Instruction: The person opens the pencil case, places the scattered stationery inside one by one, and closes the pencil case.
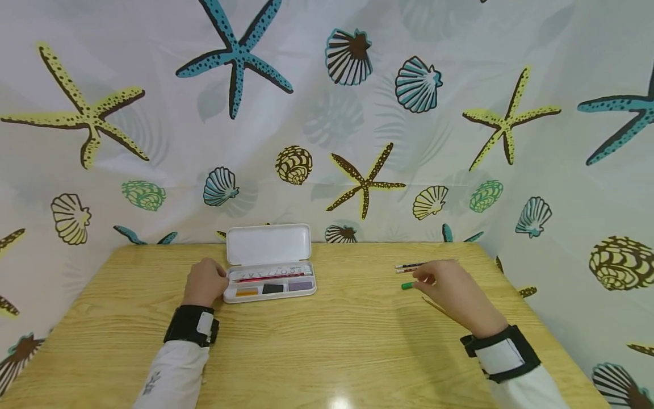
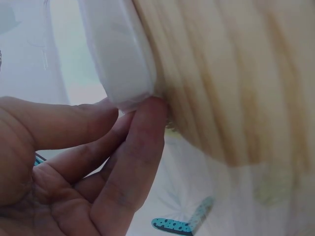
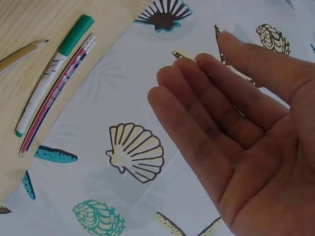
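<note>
White case; in it a red pencil and orange, black and purple blocks. White marker, green cap; pencils striped pinkish-red, dark blue and white; a tan pencil. Yellowish wood-grained surface; white cloth with teal, yellow and brown starfish and shells

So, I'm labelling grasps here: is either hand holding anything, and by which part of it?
The left hand pinches the open white case at its left end; the right hand holds nothing.

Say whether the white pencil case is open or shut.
Open: the white case has its lid raised, exposing a red pencil inside.
</note>
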Action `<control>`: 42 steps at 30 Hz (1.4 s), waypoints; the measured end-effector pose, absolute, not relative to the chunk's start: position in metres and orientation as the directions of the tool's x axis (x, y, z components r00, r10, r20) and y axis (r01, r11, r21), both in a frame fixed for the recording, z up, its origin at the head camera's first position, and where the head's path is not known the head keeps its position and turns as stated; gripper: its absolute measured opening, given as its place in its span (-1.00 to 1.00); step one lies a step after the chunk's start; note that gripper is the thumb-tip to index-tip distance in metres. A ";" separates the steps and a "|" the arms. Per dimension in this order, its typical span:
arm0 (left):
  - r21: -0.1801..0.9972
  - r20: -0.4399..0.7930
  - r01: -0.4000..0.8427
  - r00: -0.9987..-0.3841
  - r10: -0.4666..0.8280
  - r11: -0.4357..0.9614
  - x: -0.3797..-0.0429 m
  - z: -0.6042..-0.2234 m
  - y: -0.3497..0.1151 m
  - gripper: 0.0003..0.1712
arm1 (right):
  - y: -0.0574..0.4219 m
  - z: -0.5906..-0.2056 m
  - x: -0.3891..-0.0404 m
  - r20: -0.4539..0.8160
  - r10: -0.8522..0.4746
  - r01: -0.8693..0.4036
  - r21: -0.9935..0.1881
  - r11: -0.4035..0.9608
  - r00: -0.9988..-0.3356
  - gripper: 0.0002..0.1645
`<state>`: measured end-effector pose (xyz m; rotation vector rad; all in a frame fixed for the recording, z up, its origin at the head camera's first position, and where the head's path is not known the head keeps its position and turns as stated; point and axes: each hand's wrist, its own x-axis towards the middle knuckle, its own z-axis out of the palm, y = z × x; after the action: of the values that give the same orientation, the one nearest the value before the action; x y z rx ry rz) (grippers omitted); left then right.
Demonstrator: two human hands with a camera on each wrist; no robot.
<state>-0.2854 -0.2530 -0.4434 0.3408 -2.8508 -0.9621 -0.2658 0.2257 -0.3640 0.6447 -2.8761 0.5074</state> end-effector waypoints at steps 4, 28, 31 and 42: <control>0.611 0.038 -0.174 -0.968 -0.248 0.772 -0.285 -0.442 -0.253 -0.87 | 0.245 -0.365 -0.267 0.192 -0.368 -0.411 -0.297 0.862 -0.910 -0.82; 0.609 0.035 -0.175 -0.968 -0.247 0.774 -0.285 -0.442 -0.254 -0.88 | 0.293 -0.411 -0.266 -0.063 -0.238 -0.203 -0.344 0.917 -0.969 -0.86; 0.607 0.032 -0.179 -0.968 -0.249 0.774 -0.285 -0.441 -0.253 -0.88 | 0.294 -0.415 -0.267 -0.057 -0.226 -0.193 -0.343 0.919 -0.972 -0.86; 0.601 0.037 -0.173 -0.969 -0.243 0.780 -0.285 -0.441 -0.252 -0.87 | 0.300 -0.424 -0.272 0.006 -0.185 -0.176 -0.343 0.923 -0.983 -0.90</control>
<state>-0.2847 -0.2516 -0.4408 0.3346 -2.8574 -0.9479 -0.2724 0.2996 -0.4242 0.2919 -3.1061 0.5495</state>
